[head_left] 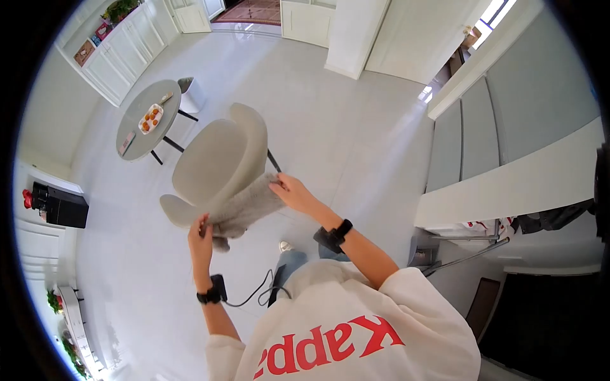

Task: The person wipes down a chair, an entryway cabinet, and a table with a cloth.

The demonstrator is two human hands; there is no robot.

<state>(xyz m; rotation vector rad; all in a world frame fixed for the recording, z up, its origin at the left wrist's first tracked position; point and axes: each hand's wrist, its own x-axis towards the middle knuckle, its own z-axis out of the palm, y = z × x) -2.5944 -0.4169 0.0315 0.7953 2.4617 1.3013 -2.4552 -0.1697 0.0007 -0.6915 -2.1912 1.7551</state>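
Note:
A grey, fluffy piece of soft fabric is stretched between my two hands in front of the beige armchair. My left hand is closed on its lower left end, where a bunched part hangs down. The upper right end is pinched in the fingers of my right hand. The fabric overlaps the chair's backrest in view; whether it touches the chair I cannot tell. Its exact kind is unclear.
Beyond the chair stands a round table with a tray of orange fruits and a phone. A white bin is behind it. At right are grey panels and a metal frame. A black cable hangs from my left wristband.

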